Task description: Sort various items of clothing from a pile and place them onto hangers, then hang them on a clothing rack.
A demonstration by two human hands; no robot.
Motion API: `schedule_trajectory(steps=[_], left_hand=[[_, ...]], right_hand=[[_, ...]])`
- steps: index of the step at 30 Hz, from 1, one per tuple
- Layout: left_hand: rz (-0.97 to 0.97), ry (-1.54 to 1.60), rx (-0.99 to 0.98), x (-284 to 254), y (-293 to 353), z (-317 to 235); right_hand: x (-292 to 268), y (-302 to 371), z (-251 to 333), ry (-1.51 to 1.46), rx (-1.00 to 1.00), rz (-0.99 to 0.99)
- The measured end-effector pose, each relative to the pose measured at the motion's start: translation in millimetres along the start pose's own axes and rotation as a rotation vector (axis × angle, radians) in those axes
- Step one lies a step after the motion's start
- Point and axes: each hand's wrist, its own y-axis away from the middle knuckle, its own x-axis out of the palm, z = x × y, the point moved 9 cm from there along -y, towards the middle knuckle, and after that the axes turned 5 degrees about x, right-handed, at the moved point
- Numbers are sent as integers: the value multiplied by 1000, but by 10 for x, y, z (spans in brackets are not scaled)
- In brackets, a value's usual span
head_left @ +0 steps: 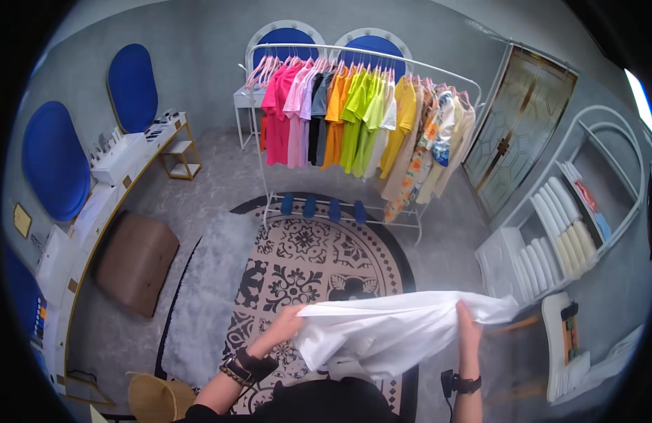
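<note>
The left hand (289, 323) and right hand (470, 330) grip a white cloth (389, 321) near opposite ends, partly over the patterned rug (292, 282), seemingly a spreading-out step whose next move calls for even tension.

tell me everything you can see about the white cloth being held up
The white cloth is plain, thin-looking and soft, with a smooth, faintly glossy surface. It is stretched sideways between the left hand, at its left end, and the right hand, with a loose, blurred end trailing past the right one. Long creases run across it, and its lower edge hangs unevenly. In the view it overlaps the patterned rug. Its bunching hides whether it is a shirt.
</note>
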Motion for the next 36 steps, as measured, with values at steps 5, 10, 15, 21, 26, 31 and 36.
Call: schedule_trajectory(steps=[5,10,15,21,26,31,36], left_hand=[[-201,-915,321,-761,-707,-437],[-309,-614,167,-1377,-1489,-449],[-204,-110,66,-1458,-2426,-247],[-149,-222,53,-1808,-3343,-430],[-311,-24,204,-2777,-3511,-390],[-90,-1,-129,-3450,-3698,921],[-251,155,-83,-4576,-3923,1395]], right_hand=[[580,-991,-674,176,-81,27],[1493,-1942,-1123,418,214,221],[3690,-1448,117,480,-580,640],[5654,-703,-721,620,-326,1349],[6644,-1060,-149,108,-310,1146],[7686,-1138,267,-58,-291,1167],[8472,-1602,419,-82,-291,1092]])
